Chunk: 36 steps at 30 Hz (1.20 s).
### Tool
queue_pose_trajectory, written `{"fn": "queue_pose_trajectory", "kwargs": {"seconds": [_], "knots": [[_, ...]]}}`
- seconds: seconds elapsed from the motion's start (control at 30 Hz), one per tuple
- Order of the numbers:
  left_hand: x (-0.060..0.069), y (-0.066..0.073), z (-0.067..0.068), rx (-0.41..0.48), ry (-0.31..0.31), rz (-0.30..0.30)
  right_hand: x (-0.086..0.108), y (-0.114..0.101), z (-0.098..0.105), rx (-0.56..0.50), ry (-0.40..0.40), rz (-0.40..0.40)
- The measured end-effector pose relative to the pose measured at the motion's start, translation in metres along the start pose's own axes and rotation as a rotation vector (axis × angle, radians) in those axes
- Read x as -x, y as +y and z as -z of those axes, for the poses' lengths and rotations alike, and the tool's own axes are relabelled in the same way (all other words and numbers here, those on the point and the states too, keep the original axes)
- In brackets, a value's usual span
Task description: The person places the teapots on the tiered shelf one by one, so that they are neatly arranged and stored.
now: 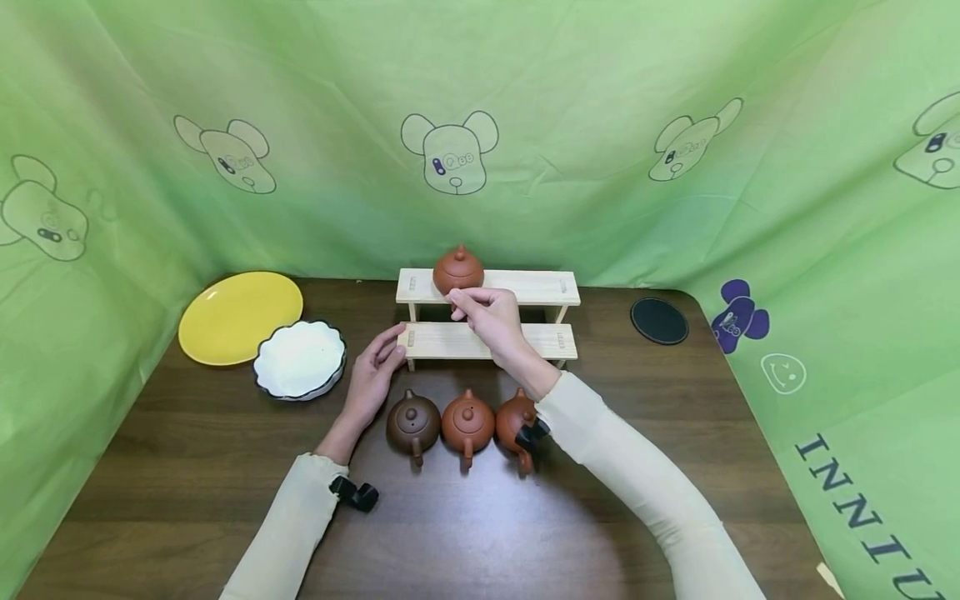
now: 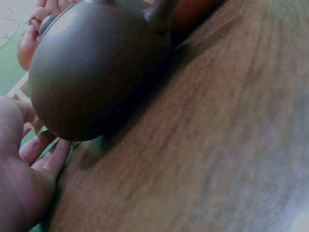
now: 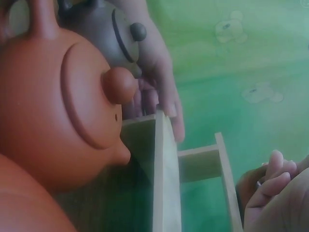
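On the upper step of a wooden stand [image 1: 516,343] sits a reddish-brown clay teapot [image 1: 458,272], its handle toward me. My right hand [image 1: 495,323] pinches that handle between thumb and fingers. My left hand [image 1: 372,377] holds the left end of the stand's lower step. In front of the stand, three teapots stand in a row on the table: a dark brown teapot [image 1: 413,423], a reddish teapot [image 1: 468,423], and another reddish teapot [image 1: 513,417], partly covered by my right wrist and its camera. The dark teapot [image 2: 96,72] fills much of the left wrist view.
At the left lie a yellow oval plate [image 1: 240,317] and a white scalloped bowl [image 1: 300,360] with a dark rim. A black round coaster [image 1: 659,321] lies at the right. Green printed cloth [image 1: 585,208] hangs behind and beside the wooden table [image 1: 465,542].
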State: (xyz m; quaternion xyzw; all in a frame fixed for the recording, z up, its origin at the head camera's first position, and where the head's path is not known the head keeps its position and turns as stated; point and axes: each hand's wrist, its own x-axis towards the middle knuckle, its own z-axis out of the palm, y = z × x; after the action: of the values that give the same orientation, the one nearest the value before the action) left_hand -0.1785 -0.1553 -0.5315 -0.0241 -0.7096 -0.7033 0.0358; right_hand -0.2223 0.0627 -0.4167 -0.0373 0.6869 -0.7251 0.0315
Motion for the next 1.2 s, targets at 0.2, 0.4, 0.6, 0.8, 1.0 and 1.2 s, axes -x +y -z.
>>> {"fn": "queue_pose_trajectory", "kwargs": {"seconds": [0.2,0.4,0.6,0.8,1.0,1.2], "knots": [[0.000,0.000,0.001,-0.008,-0.002,-0.005,-0.005,0.002,-0.007,0.046,0.014,0.005],[-0.001,-0.001,0.002,-0.017,-0.006,-0.018,-0.008,0.002,-0.011,0.029,0.008,-0.001],[0.000,-0.001,0.000,-0.022,-0.002,-0.013,-0.007,0.000,-0.009,0.027,-0.019,-0.034],[0.001,-0.003,0.001,-0.026,0.007,-0.014,-0.006,-0.002,-0.006,0.018,-0.053,-0.063],[0.000,-0.003,0.001,-0.028,0.002,-0.025,-0.006,-0.002,-0.002,0.029,-0.070,-0.078],[0.000,-0.003,0.002,-0.025,0.002,-0.026,-0.005,-0.001,0.007,0.013,-0.064,-0.086]]}}
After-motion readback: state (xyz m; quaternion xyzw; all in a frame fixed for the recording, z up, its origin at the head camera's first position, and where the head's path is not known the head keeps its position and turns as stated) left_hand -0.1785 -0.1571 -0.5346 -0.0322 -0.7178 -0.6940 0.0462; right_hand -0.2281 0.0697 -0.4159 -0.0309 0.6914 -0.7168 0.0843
